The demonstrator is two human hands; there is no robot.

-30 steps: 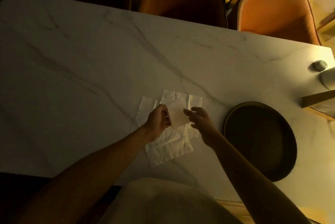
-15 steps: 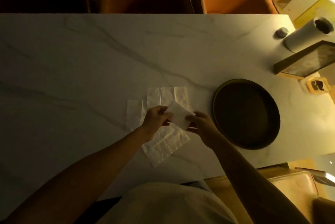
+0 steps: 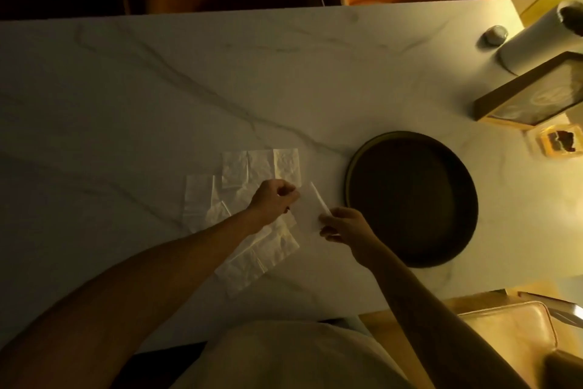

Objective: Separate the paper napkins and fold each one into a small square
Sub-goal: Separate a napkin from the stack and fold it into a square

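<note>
Dim, warm yellow-brown throughout, brightest toward the right edge of the tabletop (image 3: 315,79) and darkening to near black past its far-left corner, with soft shadows under both forearms, mild motion blur, grainy detail, no harsh glare, and wide-angle bending of the tabletop edges.

A white marble table (image 3: 157,89) carries spread paper napkins (image 3: 252,168), a round dark tray (image 3: 410,139), a paper towel roll (image 3: 530,41) and a framed picture (image 3: 492,101).
</note>
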